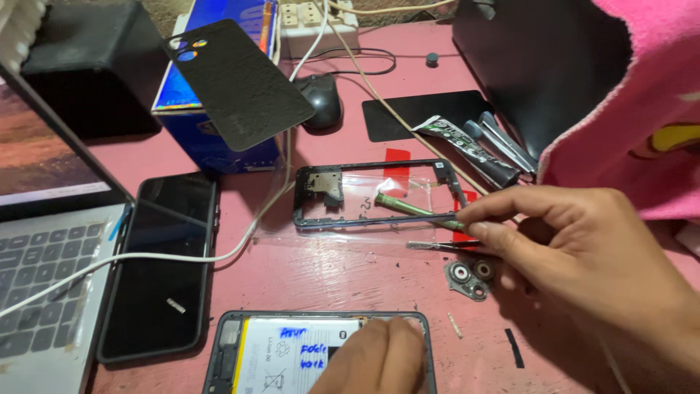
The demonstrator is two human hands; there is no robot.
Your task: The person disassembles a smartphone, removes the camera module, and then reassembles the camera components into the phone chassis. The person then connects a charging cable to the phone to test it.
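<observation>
Green-tipped tool [415, 210] is being pinched in the right hand [583, 255], reaching left over the empty phone frame [375, 195]. Tweezers [441, 246] and camera bezel [470, 277] are lying just below. Left hand [379, 357] is pressing the opened phone [292, 354], fingers curled.

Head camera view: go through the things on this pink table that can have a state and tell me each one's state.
Opened phone: back off, battery exposed, left hand resting on it.
Green tool: pinched by right hand.
Phone frame: empty, flat.
Back cover: detached, leaning on blue box.
Black phone: screen dark.
Laptop: open, lit.
</observation>
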